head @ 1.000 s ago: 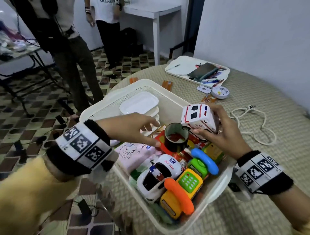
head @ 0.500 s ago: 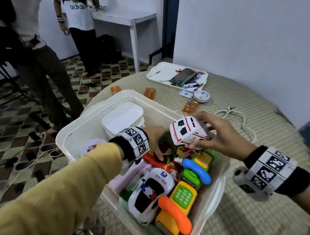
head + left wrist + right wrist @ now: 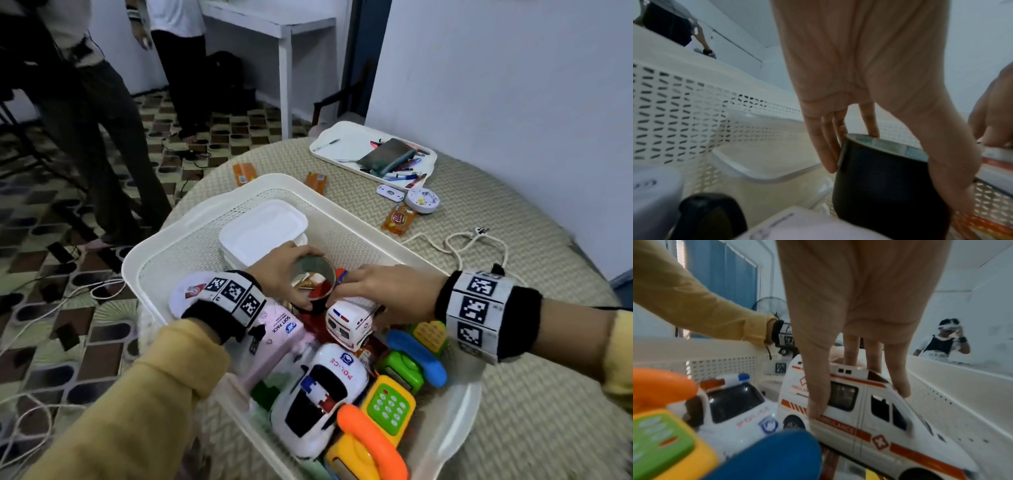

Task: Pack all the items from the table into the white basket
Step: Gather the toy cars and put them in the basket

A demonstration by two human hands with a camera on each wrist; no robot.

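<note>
Inside basket (image 3: 394, 240), ambulance (image 3: 869, 415) under right grip (image 3: 394, 294)

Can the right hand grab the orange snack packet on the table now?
Probably not right away: the right hand is down in the white basket, its fingers gripping the toy ambulance. The way to the snack packet looks free once it lets go.

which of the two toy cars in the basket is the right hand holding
The ambulance, white with orange stripes, gripped by the right hand. The police car lies untouched nearer the person.
</note>
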